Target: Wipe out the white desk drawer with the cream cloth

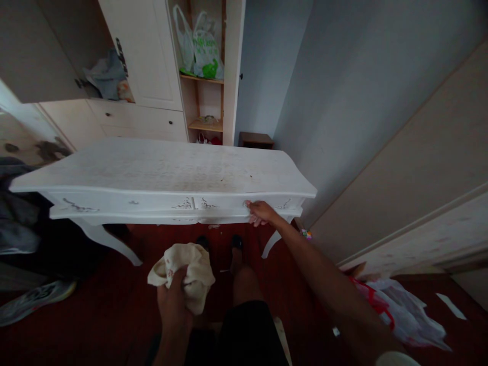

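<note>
A white desk with curved legs and two front drawers [168,168] stands ahead, its top marked with brownish smudges. On the right drawer, the fingers of my right hand [260,212] are closed on a small round knob [245,204]. That drawer looks closed. Lower down, in front of the desk, my left hand [175,300] grips a bunched cream cloth [192,274], thumb on top. The left drawer's knob [133,203] is untouched.
Behind the desk stands a white wardrobe [148,61] with open doors and a shelved plastic bag [206,48]. Plastic bags [407,310] lie on the red floor at right. A shoe [38,300] and dark fabric are at left.
</note>
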